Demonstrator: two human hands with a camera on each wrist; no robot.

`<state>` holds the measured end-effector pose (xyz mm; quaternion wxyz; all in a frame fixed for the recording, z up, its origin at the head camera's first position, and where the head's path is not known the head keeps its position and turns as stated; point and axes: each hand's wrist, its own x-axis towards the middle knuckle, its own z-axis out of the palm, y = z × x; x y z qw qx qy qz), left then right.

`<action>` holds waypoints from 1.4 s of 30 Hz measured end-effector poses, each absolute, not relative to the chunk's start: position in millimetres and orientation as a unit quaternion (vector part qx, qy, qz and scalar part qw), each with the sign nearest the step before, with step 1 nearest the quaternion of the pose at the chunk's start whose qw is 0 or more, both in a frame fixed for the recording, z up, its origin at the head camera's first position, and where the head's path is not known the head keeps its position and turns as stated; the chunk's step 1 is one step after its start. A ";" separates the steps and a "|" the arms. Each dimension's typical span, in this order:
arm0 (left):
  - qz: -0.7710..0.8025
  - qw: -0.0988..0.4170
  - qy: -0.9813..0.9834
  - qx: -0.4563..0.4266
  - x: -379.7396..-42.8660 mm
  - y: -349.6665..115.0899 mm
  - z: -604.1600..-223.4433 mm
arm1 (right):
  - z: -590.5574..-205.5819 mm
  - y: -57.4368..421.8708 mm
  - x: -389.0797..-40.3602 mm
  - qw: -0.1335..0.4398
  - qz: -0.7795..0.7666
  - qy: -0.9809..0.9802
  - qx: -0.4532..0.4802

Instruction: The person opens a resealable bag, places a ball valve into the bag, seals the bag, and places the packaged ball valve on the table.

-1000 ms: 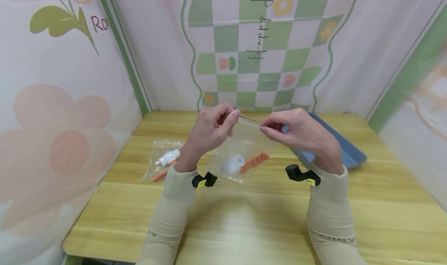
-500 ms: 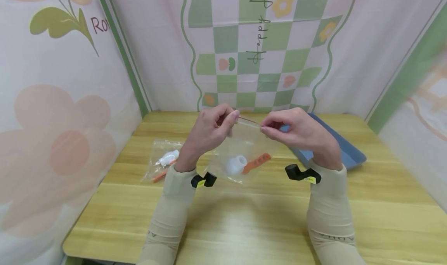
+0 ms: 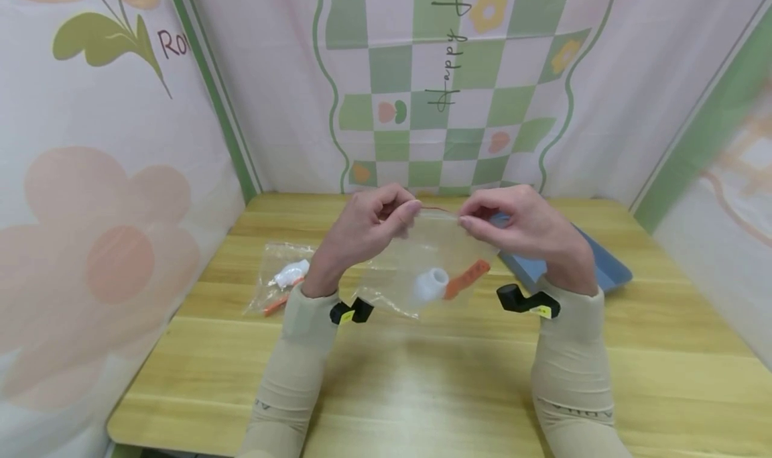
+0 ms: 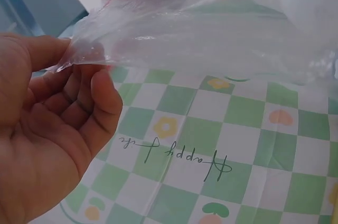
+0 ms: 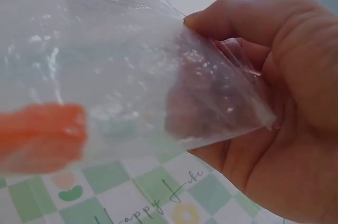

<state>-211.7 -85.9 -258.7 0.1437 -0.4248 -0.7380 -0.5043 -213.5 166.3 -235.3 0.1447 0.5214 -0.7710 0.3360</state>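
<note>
A clear zip bag point(image 3: 392, 280) with a red line along its top edge hangs between my two hands above the table. Inside it lie a white hollow round piece point(image 3: 431, 284) and an orange strip with holes point(image 3: 467, 279). My left hand point(image 3: 374, 223) pinches the top edge between thumb and forefinger; the left wrist view shows the bag's corner in that pinch. Farther along the same edge, my right hand point(image 3: 521, 223) pinches the film, and in the right wrist view the bag's corner lies across its palm.
A second clear bag point(image 3: 259, 290) with a white piece and an orange piece lies on the wooden table point(image 3: 199, 391), left of my left wrist. Behind my right hand is a blue tray point(image 3: 609, 270). A printed curtain point(image 3: 289, 109) hangs along the table's back.
My right hand has shifted slightly right along the bag's top edge. The white piece and orange strip have slid to the right inside the bag. The left hand has moved only a little.
</note>
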 end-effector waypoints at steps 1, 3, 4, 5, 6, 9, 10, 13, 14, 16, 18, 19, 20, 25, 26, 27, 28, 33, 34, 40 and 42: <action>-0.503 0.140 -0.739 -0.426 -211.5 -85.7 -258.5 | -235.0 166.0 -213.5 0.144 0.337 -0.771 0.520; -0.499 0.133 -0.740 -0.431 -211.4 -84.7 -258.2 | -234.8 165.3 -213.3 0.144 0.338 -0.772 0.518; -0.495 0.133 -0.740 -0.435 -211.6 -84.2 -258.2 | -234.8 164.9 -213.3 0.144 0.338 -0.773 0.517; -0.490 0.134 -0.741 -0.439 -211.8 -83.6 -258.3 | -234.8 164.7 -213.2 0.145 0.338 -0.774 0.516; -0.485 0.135 -0.743 -0.441 -212.1 -83.0 -258.6 | -234.7 164.5 -213.3 0.145 0.338 -0.774 0.515; -0.469 0.142 -0.748 -0.448 -213.0 -81.3 -259.6 | -234.7 164.1 -213.2 0.147 0.336 -0.777 0.512; -0.464 0.144 -0.749 -0.450 -213.3 -80.6 -259.8 | -234.7 164.0 -213.2 0.146 0.336 -0.778 0.511; -0.454 0.144 -0.751 -0.457 -213.9 -78.5 -260.3 | -234.7 163.2 -213.0 0.144 0.334 -0.781 0.507; -0.452 0.143 -0.751 -0.459 -214.0 -77.9 -260.4 | -234.7 163.0 -213.0 0.143 0.335 -0.782 0.507; -0.452 0.142 -0.749 -0.464 -214.0 -77.1 -260.6 | -235.0 162.6 -212.7 0.142 0.335 -0.782 0.507; -0.450 0.145 -0.748 -0.466 -213.8 -77.0 -260.9 | -235.1 162.3 -212.6 0.143 0.334 -0.781 0.508; -0.449 0.147 -0.747 -0.467 -213.7 -77.0 -260.9 | -235.3 162.1 -212.6 0.144 0.334 -0.780 0.509; -0.448 0.149 -0.747 -0.468 -213.7 -77.2 -260.9 | -235.3 162.1 -212.5 0.145 0.333 -0.780 0.510; -0.449 0.155 -0.743 -0.472 -213.8 -78.1 -260.4 | -235.3 162.1 -212.1 0.146 0.331 -0.780 0.511; -0.449 0.155 -0.743 -0.471 -213.8 -78.3 -260.2 | -235.3 162.2 -212.1 0.145 0.331 -0.780 0.511; -0.452 0.155 -0.742 -0.471 -213.9 -78.4 -259.9 | -235.2 162.6 -211.9 0.145 0.331 -0.779 0.512; -0.454 0.153 -0.741 -0.470 -213.8 -78.8 -259.5 | -235.3 163.0 -211.9 0.146 0.333 -0.778 0.513; -0.479 0.135 -0.733 -0.463 -207.3 -81.0 -252.5 | -236.2 166.0 -212.1 0.144 0.346 -0.770 0.516; -0.484 0.132 -0.730 -0.463 -205.0 -81.8 -250.2 | -236.4 166.7 -212.3 0.142 0.350 -0.769 0.516; -0.496 0.131 -0.718 -0.470 -199.5 -85.7 -244.6 | -236.0 170.1 -212.9 0.132 0.370 -0.757 0.522; -0.499 0.133 -0.718 -0.467 -203.5 -86.0 -248.5 | -235.6 170.7 -213.0 0.130 0.372 -0.757 0.521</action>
